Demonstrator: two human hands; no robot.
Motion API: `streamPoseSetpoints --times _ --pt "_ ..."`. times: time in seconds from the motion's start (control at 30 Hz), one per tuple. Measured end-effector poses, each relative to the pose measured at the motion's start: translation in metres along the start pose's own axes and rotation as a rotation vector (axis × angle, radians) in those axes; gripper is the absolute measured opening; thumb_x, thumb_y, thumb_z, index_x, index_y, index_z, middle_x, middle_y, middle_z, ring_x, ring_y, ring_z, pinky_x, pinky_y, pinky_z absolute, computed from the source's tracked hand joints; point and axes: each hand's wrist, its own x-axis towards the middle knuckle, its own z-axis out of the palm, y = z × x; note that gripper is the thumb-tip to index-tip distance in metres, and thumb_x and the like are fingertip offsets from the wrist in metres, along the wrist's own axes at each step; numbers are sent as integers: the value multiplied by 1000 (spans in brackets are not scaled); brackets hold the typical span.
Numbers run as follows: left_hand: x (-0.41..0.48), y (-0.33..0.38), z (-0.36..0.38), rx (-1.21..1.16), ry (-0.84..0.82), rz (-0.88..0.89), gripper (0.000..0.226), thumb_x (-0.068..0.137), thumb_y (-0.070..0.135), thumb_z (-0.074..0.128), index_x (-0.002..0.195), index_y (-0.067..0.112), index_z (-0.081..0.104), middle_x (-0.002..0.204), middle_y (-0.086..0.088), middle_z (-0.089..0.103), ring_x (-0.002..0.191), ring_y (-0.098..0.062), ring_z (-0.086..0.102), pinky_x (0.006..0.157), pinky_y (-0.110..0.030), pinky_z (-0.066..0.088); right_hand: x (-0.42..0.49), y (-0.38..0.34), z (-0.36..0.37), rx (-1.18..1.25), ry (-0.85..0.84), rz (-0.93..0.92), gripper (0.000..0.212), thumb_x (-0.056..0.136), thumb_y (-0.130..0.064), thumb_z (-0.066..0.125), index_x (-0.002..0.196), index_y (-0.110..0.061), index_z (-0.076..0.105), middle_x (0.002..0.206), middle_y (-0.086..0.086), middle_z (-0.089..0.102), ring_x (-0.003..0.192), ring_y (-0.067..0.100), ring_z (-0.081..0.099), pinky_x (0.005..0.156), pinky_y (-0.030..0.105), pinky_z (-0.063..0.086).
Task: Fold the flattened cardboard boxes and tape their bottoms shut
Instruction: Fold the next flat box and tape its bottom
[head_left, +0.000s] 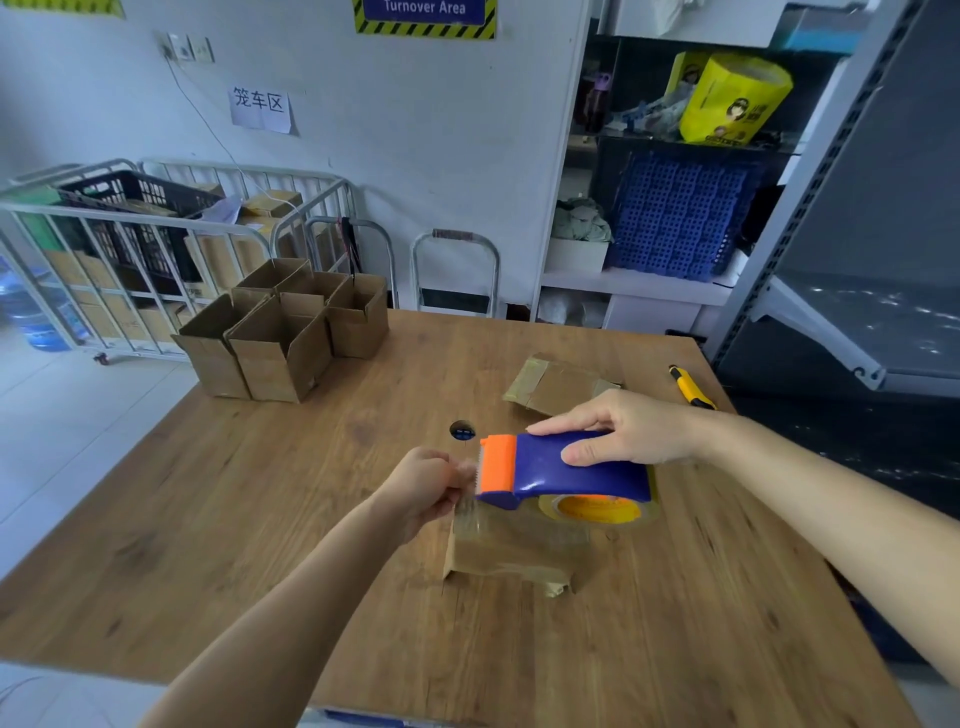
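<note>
A small cardboard box (506, 558) stands bottom up in the middle of the wooden table (218, 519), with clear tape across its top. My right hand (628, 428) grips a blue and orange tape dispenser (561, 470) just above the box. My left hand (428, 486) pinches the free end of the clear tape (470, 506) at the dispenser's orange mouth, over the box's left edge. A flattened, taped box (558, 384) lies farther back on the table.
Several folded open boxes (283, 332) stand together at the table's far left corner. A yellow utility knife (691, 387) lies near the right edge. A small round hole (462, 430) is in the tabletop. Metal cage carts and shelves stand behind.
</note>
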Motion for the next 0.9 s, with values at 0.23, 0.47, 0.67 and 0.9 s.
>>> streamPoseSetpoints --times 0.23,0.47,0.67,0.9 --pt "12 -12 -47 67 156 -25 11 92 9 58 85 5 63 75 -8 53 63 -16 44 55 -26 37 -14 26 -18 -134 11 128 33 96 -30 57 112 -58 52 113 -29 58 98 -2 61 79 17 48" --pt "9 -4 -45 -32 213 -12 6 87 2 56 87 3 62 72 -7 50 57 -13 37 52 -25 30 -4 39 -5 -101 12 185 35 96 -30 56 109 -62 53 120 -16 64 102 11 63 92 33 52" --pt "9 2 -36 2 221 17 10 88 8 60 88 -2 64 75 -8 53 56 -13 37 51 -25 31 5 36 -4 -153 -11 241 34 96 -30 55 126 -47 56 112 -18 64 95 8 63 83 26 50" --pt "13 6 -28 146 324 176 21 87 22 68 85 1 65 78 -6 62 65 -13 50 59 -25 40 5 37 -1 -144 -5 268 34 96 -31 55 127 -44 57 107 -22 64 91 7 63 75 18 45"
